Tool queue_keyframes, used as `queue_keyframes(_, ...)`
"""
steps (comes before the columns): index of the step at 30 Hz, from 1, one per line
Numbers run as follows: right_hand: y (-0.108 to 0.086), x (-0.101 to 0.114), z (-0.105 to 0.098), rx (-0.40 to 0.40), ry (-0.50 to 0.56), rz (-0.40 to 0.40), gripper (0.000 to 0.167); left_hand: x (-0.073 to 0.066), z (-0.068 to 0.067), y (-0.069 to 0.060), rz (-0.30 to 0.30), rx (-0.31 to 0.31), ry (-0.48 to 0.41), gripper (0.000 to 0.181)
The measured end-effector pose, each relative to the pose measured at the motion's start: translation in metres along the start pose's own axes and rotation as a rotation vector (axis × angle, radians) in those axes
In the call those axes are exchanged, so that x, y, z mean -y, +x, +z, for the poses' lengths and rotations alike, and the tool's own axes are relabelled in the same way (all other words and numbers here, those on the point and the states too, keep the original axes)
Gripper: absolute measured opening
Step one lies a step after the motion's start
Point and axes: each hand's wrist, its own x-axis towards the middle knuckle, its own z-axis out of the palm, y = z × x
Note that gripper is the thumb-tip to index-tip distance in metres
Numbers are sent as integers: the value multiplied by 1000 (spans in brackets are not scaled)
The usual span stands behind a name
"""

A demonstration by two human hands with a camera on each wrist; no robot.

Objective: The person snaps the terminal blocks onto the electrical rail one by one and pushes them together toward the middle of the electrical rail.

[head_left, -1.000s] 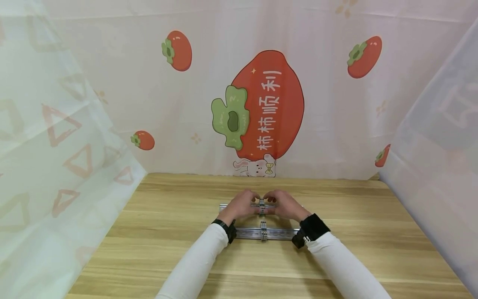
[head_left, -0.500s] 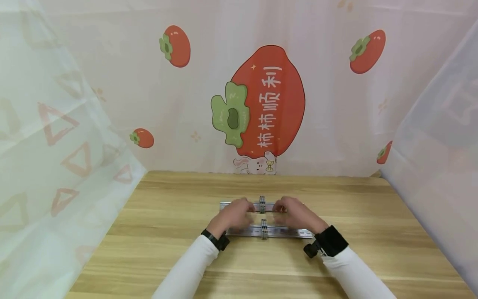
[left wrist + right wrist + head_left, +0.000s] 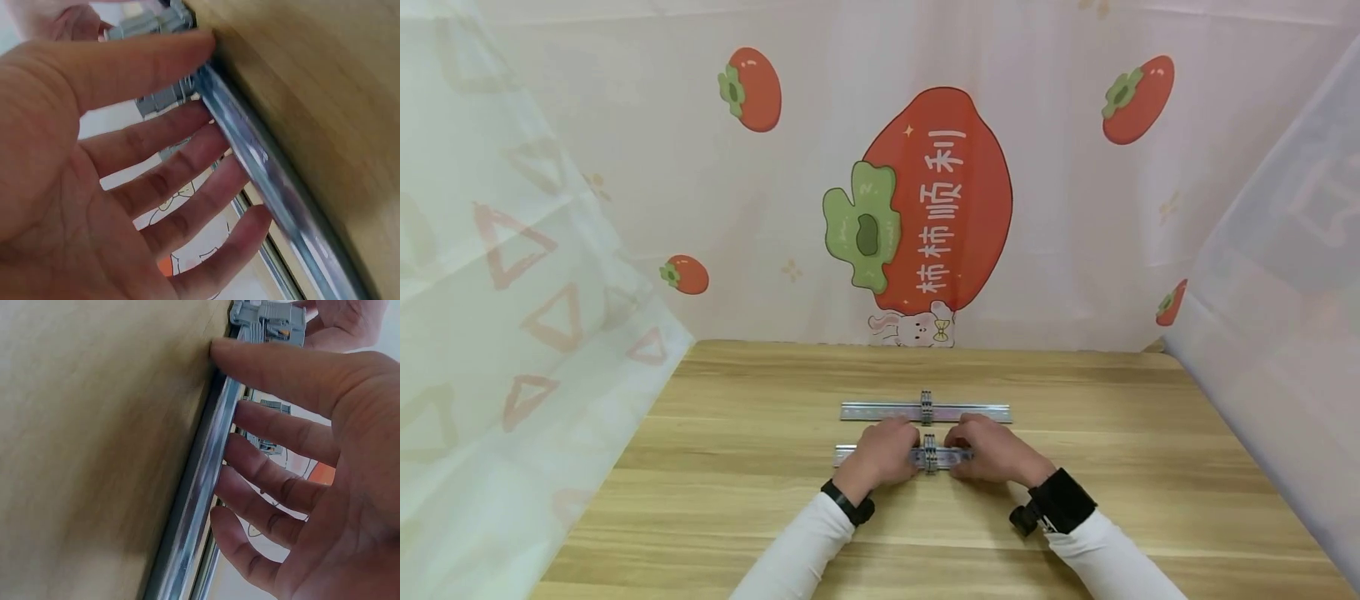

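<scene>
Two metal DIN rails lie parallel on the table, each with a cluster of grey terminal blocks near its middle. On the near rail (image 3: 845, 454), my left hand (image 3: 886, 452) grips just left of the near terminal blocks (image 3: 930, 455). Just right of those blocks, my right hand (image 3: 997, 451) grips the same rail. Both wrist views show the thumb along one edge of the rail (image 3: 269, 162) and the fingertips against the other. Beyond the hands is the far rail (image 3: 880, 411) with its terminal blocks (image 3: 927, 407), touched by neither hand. The near rail's right end is hidden behind my right hand.
The wood-grain table (image 3: 737, 500) extends around both rails. A printed cloth (image 3: 1045, 217) hangs along its back edge, and pale cloth sheets (image 3: 587, 275) enclose the left and right sides.
Both hands have left the far rail's terminal blocks, come toward me and taken hold of the near rail on either side of its blocks. The far rail stays in place.
</scene>
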Motion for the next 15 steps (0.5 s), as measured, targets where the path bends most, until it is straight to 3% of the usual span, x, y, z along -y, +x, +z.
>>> queue_keyframes(5,2,1,0,-22,-23,38,28,-4,2,2,-47,-30,5,13)
queue_keyframes(15,3,6,-1,-24,-29,56,29,-2,2,2,-49,-19,-10,16)
